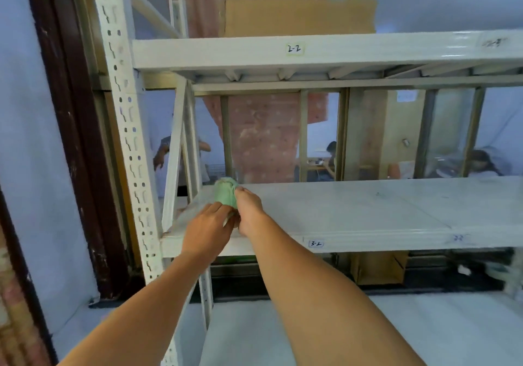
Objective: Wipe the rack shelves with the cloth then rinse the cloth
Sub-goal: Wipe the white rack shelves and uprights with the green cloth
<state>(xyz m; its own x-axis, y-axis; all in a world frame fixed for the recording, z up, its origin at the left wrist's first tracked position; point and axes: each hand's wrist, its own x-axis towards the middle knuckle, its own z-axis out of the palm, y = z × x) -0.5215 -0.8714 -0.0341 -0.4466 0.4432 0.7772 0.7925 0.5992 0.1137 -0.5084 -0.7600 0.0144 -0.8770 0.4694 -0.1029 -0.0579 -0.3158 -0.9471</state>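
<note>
A bunched light green cloth (225, 193) is held over the left end of the white rack shelf (368, 212), the one labelled 3-2. My right hand (249, 210) grips the cloth from the right, fingers curled round it. My left hand (208, 228) meets it from below left, its fingertips on the cloth's lower end. Both forearms reach forward from the bottom of the view. Part of the cloth is hidden between the hands.
An upper shelf (311, 51) labelled 2-2 carries a cardboard sheet (297, 17). The perforated white upright (127, 127) stands left, beside a dark door frame (70, 139). A cardboard box (379, 266) sits below the shelf. People are visible behind the rack.
</note>
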